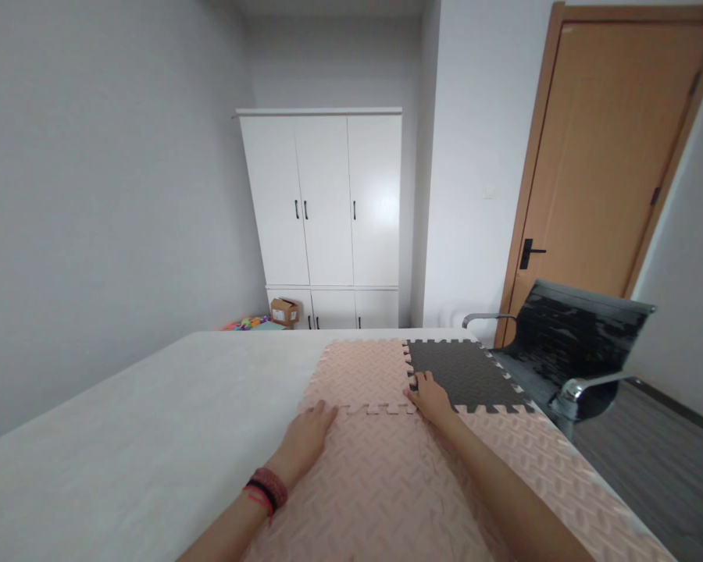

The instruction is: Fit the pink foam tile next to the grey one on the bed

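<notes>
Pink foam mat tiles with jigsaw edges lie on the white table, a far pink tile (363, 371) and a larger pink area (380, 484) in front of it. A black foam tile (465, 375) sits to the right of the far pink tile, with gaps along their shared edge. My left hand (310, 437) rests open on the left edge of the pink mat, near the seam. My right hand (430, 396) lies open with spread fingers where the black and pink tiles meet.
The white table (152, 414) extends to the left. A black office chair (579, 343) stands at the table's right side. Behind are a white cabinet (328, 203), a small cardboard box (284, 311), colourful items (251, 321) and a wooden door (615, 156).
</notes>
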Demonstrator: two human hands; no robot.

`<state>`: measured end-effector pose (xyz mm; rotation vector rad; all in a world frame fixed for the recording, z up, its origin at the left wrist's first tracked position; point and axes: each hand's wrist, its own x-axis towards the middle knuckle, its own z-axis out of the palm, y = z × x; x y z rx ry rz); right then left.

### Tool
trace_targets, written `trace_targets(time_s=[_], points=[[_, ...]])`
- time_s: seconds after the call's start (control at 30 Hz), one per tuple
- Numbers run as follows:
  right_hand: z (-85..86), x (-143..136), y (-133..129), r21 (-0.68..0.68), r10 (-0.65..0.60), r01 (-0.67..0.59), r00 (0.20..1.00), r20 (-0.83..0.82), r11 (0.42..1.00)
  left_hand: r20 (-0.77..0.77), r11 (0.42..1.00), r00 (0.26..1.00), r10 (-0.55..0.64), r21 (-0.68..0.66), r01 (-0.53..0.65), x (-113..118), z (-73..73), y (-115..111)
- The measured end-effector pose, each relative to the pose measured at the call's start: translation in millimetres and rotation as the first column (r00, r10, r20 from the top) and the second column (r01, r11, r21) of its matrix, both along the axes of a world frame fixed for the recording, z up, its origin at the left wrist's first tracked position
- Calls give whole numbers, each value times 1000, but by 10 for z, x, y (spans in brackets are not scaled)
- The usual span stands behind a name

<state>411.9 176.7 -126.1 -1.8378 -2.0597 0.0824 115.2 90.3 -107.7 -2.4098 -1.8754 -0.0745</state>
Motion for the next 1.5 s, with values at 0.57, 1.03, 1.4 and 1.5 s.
trace_targets(time_s=[0.57, 1.03, 1.4, 1.5], points=[[272, 130, -764, 23, 440, -440, 898, 20, 898, 7, 1000, 1000, 25, 7, -25, 85, 76, -139], [330, 1, -750, -22, 442, -447, 874, 200, 894, 153, 965, 953, -262, 52, 257, 756, 21, 50], [378, -89, -741, -50, 389, -389, 889, 241, 920, 105, 966, 960, -259, 35, 257, 850, 169, 108], [337, 21, -694, -1, 343, -350, 919, 193, 937, 85, 968, 965, -250, 43, 247, 845, 207, 165]])
